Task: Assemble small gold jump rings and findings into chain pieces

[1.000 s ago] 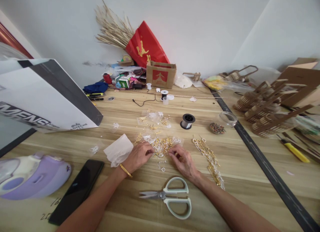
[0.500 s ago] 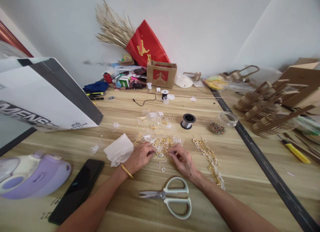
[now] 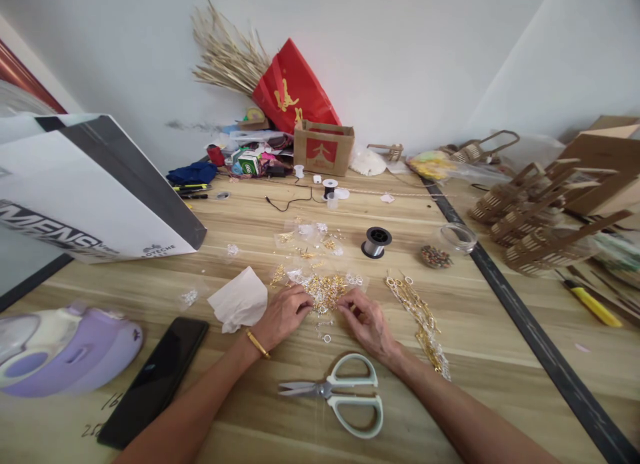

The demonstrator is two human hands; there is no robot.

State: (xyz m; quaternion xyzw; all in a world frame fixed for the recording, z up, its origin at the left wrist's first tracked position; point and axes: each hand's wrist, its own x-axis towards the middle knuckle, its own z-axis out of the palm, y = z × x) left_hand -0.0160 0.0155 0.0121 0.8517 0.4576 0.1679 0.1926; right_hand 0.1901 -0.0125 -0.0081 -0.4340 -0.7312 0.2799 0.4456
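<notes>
A pile of small gold and silver pieces (image 3: 327,289) lies between my two hands. My left hand (image 3: 289,311), with a gold bracelet (image 3: 257,343) at the wrist, is closed in a pinch at the pile's left edge. At its right edge my right hand (image 3: 366,319) is pinched too. Whatever the fingertips hold is too small to name. A small ring (image 3: 327,339) on a short chain lies just below the pile. Scissors (image 3: 345,391) with pale handles rest nearer to me. Gold and silver chains (image 3: 417,314) lie right of my right hand.
White tissue (image 3: 239,299) and a black phone (image 3: 154,382) lie left. A wire spool (image 3: 376,242) and a bead jar (image 3: 443,247) stand beyond my right hand. Woven baskets (image 3: 545,234) and a yellow-handled knife (image 3: 594,304) are far right; a large box (image 3: 90,191) stands left.
My left hand has shifted very slightly to the right, toward the pile. My right hand looks nearly unmoved, and the objects on the table lie as before.
</notes>
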